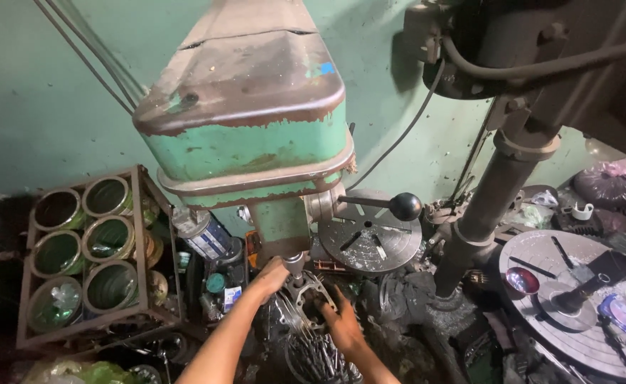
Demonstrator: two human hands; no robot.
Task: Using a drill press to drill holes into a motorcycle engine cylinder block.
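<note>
Cluttered green-walled workshop, drill press (256,135), both hands (270,276) on metal casting (306,302)

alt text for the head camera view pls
Two bare hands, left hand and right hand, grip a grey metal casting under the spindle of a worn green drill press. A rack of open tins stands at left.

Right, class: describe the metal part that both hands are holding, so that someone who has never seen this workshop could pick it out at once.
Start at the big green drill press with peeling paint in the middle. Straight below its spindle, the left hand and right hand hold a grey metal casting. It is ring-shaped with a wide round hole, unlike the flat slotted round table behind it.
</note>
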